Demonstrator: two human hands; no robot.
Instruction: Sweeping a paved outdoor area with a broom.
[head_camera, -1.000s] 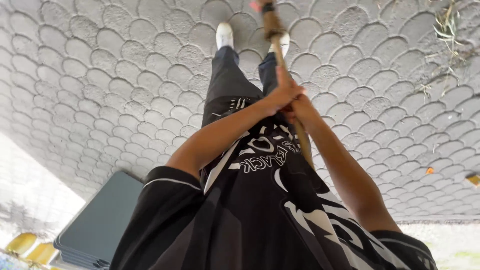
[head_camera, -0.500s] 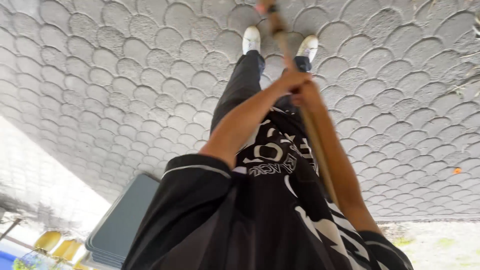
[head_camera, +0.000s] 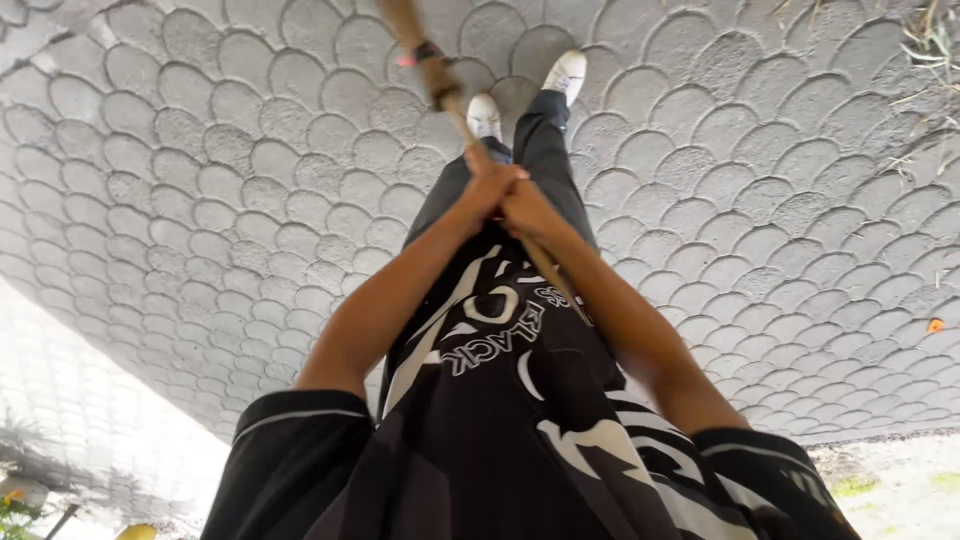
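Both my hands grip a long wooden stick (head_camera: 440, 85) in front of my body. My left hand (head_camera: 487, 187) wraps the shaft just above my right hand (head_camera: 532, 212), and the two touch. The stick runs from beside my right forearm up to the top left, with a dark band and a pink bit near its far end; the end itself is cut off by the frame. Below the hands are my black patterned shirt (head_camera: 520, 420), dark trousers and white shoes (head_camera: 566, 72) on grey fan-patterned paving (head_camera: 230, 180).
Dry twigs and grass (head_camera: 930, 45) lie on the paving at the top right. A small orange scrap (head_camera: 935, 325) sits at the right. Gravel and grass (head_camera: 890, 475) border the paving at the bottom right. A pale tiled strip (head_camera: 80, 400) runs along the left.
The far end of the stick has swung to the left while both hands keep their grip. The view has shifted, and the grey bin at the lower left has left the frame.
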